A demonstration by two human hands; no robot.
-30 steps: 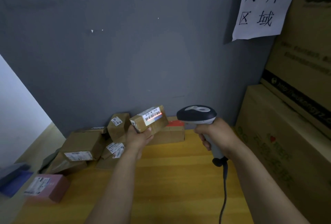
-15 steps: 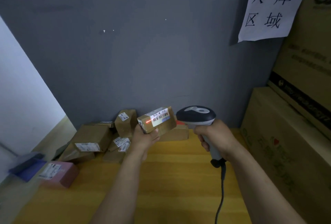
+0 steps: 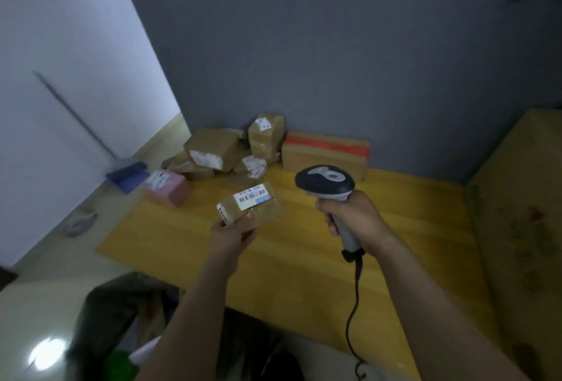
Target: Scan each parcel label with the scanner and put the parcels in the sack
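Observation:
My left hand (image 3: pixel 231 234) grips a small brown parcel (image 3: pixel 252 205) from below, its white barcode label facing up, above the yellow table (image 3: pixel 292 259). My right hand (image 3: pixel 354 218) holds the handle of a dark-headed grey scanner (image 3: pixel 325 181), its nose pointing left toward the parcel; no red beam shows on the label. A dark sack (image 3: pixel 121 319) lies open at the lower left below my left forearm, its inside blurred. Several more brown parcels (image 3: pixel 219 152) are piled at the table's back left, with a pink parcel (image 3: pixel 167 187) beside them.
A long brown box with red tape (image 3: pixel 325 152) stands against the grey wall. Large cardboard cartons (image 3: pixel 520 228) line the right side. The scanner's black cable (image 3: pixel 354 304) trails off the table's front edge. A blue object (image 3: pixel 127 175) lies on the floor at left.
The view has tilted down and left, bringing the sack into view. My left hand has lowered the parcel, and the red scan line on its label is gone.

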